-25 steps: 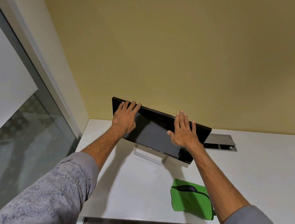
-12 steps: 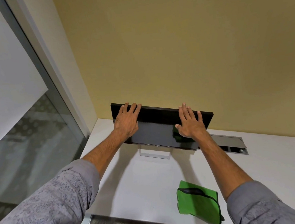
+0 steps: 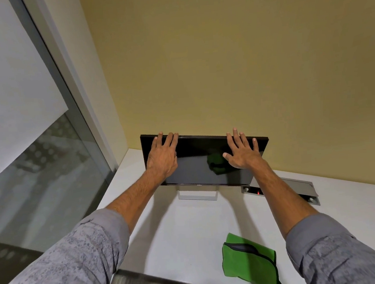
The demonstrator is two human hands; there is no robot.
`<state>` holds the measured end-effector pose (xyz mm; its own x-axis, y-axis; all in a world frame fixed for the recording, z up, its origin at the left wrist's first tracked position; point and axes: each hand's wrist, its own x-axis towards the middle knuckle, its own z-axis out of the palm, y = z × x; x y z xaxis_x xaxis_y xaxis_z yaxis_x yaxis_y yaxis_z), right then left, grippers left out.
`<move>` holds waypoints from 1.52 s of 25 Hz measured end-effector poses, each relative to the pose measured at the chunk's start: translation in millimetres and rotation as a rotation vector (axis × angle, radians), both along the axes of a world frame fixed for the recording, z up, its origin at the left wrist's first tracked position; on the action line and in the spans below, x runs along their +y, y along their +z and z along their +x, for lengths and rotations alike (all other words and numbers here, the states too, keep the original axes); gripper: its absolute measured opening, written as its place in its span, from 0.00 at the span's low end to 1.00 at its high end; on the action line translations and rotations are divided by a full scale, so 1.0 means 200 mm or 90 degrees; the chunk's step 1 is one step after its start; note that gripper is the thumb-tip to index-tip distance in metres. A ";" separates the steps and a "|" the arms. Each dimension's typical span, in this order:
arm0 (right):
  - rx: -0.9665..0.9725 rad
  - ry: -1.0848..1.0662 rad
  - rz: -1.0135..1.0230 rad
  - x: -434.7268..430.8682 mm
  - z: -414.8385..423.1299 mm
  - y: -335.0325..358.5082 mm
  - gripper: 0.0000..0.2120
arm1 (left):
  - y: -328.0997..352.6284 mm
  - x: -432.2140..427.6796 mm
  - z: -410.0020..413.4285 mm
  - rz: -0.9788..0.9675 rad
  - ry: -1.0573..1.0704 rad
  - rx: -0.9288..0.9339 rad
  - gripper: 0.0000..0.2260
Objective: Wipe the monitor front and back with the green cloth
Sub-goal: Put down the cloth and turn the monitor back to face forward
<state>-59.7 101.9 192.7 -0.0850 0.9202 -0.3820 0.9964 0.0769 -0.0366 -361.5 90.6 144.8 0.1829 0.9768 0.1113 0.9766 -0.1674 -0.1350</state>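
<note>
your left hand (image 3: pixel 162 158) lies flat on the left part of the monitor (image 3: pixel 195 163) screen, fingers straight and spread, the tips reaching its top edge. your right hand (image 3: pixel 242 153) lies the same way on the right part, palm on the glass, thumb pointing inward. neither hand grips anything; both press with flat fingers.

the monitor under your palms is a thin, stiff panel on a slim open-frame stand (image 3: pixel 197 195), which sits below and between your wrists. judge it light but top-heavy on that foot: it will likely rock or tilt if you push hard near the top. the glossy face looks slippery and is the fragile part, so steady it by the top edge or a side edge, not by the glass, and wipe with light pressure. for the back, hold one side edge while the other hand reaches round.

the green cloth (image 3: pixel 249 261) is in neither hand. it lies folded on the white desk (image 3: pixel 189 227), well back from your hands toward your body, just inside your right forearm. it looks soft and limp, easy to pinch up by a fold. the green patch in the glass beside your right thumb looks like its reflection.
</note>
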 end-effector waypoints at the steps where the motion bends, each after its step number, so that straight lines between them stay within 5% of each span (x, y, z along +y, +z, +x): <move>1: 0.005 0.004 0.000 0.01 0.00 0.00 0.37 | 0.00 -0.01 0.00 -0.003 0.005 -0.003 0.33; 22: 0.153 0.089 0.076 0.03 0.11 -0.07 0.34 | 0.00 -0.10 0.03 -0.067 0.052 -0.090 0.36; 31: 0.224 0.074 0.265 -0.26 0.09 -0.29 0.33 | -0.16 -0.24 0.06 0.027 -0.007 -0.153 0.37; 38: 0.178 0.013 0.145 -0.87 0.26 -0.85 0.30 | -0.53 -0.56 0.37 -0.182 -0.081 -0.220 0.30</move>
